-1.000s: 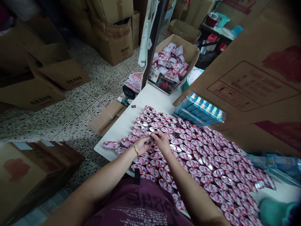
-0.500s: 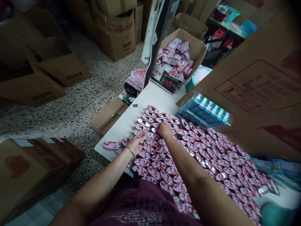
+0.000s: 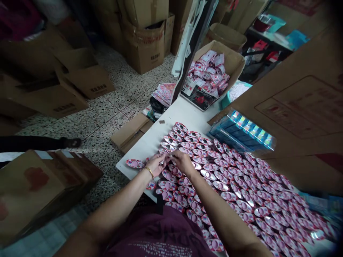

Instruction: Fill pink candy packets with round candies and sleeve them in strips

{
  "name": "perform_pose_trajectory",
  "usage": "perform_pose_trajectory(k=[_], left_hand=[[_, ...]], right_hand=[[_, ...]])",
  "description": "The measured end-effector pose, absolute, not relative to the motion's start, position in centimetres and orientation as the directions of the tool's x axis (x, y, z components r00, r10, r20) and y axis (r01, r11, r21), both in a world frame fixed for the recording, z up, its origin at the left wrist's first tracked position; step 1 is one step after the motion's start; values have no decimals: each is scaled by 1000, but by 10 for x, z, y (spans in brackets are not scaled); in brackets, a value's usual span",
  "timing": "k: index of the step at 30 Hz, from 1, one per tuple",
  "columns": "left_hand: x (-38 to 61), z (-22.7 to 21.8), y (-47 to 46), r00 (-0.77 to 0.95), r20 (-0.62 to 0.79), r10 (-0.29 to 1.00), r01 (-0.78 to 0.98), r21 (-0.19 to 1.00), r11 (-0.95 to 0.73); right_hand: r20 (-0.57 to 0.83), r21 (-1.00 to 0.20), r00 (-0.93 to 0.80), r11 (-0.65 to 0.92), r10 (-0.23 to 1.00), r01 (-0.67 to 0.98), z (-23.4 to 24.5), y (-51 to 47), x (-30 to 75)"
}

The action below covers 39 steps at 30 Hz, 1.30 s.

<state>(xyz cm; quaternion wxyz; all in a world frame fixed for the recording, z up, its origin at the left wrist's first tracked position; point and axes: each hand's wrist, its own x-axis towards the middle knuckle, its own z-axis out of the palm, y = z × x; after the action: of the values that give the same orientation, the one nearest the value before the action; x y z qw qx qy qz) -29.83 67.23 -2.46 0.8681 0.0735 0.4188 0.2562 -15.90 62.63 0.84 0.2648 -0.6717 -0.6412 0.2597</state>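
**My two hands meet over the pink packs**

My left hand [image 3: 155, 165] and my right hand [image 3: 183, 161] are close together near the left edge of the white table [image 3: 184, 113]. My fingertips come together on one small shiny silver thing [image 3: 164, 161]. It is too small for me to tell what it is. My fingers are curled in and narrow, pinching it from both sides. I wear a thin gold bangle [image 3: 149, 172] on my left wrist.

Under my hands lie rows and rows of little pink oval packs with shiny middles [image 3: 227, 185]. They cover most of the table, all the way to the right edge. One pink oval pack [image 3: 134, 164] lies by itself at the left edge, just beside my left hand.

At the far edge of the table sits an open brown cardboard box full of pink packets [image 3: 211, 71]. Near it, on the right, lies a clear bag of blue boxes [image 3: 241, 130]. A big flat brown cardboard sheet [image 3: 294, 107] leans over the right side.
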Motion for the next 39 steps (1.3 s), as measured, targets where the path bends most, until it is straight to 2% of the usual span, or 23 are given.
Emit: perform_pose_trajectory(k=[3,7,10,13,19,24,27,30,33,35,37,39], left_hand=[[-314,-23,677,504,-643,576,-370,442,817],[-331,-14,682,473,-684,555,-379,411,829],[-337,-10,682,475,-712,517,-381,363,850],[-339,-9,683,506,-692,514,-398,342,851],[-338,-12,684,567,-628,533,-410,346,844],[-348,-7,684,532,-639,555,-454,338,825],[-353,-1,681,566,-600,565,-470,329,819],[-353,-4,678,554,-579,599,-472,374,798],[-344,-15,674,540,-558,631,-457,435,776],[-335,-23,670,560,-542,627,-429,458,779],[-326,-29,666,571,-540,618,-413,462,785],[-318,-32,664,572,-548,611,-419,445,791]], right_hand=[[-109,-472,242,-264,964,841,4,657,-159],[-292,-142,385,-438,875,888,-1,697,-163],[-411,-20,434,-485,801,875,-2,717,-161],[-462,14,437,-486,772,874,-2,726,-160],[-423,-25,383,-433,821,901,-7,729,-173],[-400,-41,411,-464,819,885,-13,725,-173],[-377,-94,439,-505,815,858,-9,713,-169],[-272,-298,397,-469,877,832,-2,689,-173],[-77,-580,161,-176,984,795,3,658,-189],[-12,-673,35,-34,999,739,4,641,-199],[-26,-709,57,-58,998,703,4,630,-206],[-80,-722,141,-154,987,675,2,624,-207]])
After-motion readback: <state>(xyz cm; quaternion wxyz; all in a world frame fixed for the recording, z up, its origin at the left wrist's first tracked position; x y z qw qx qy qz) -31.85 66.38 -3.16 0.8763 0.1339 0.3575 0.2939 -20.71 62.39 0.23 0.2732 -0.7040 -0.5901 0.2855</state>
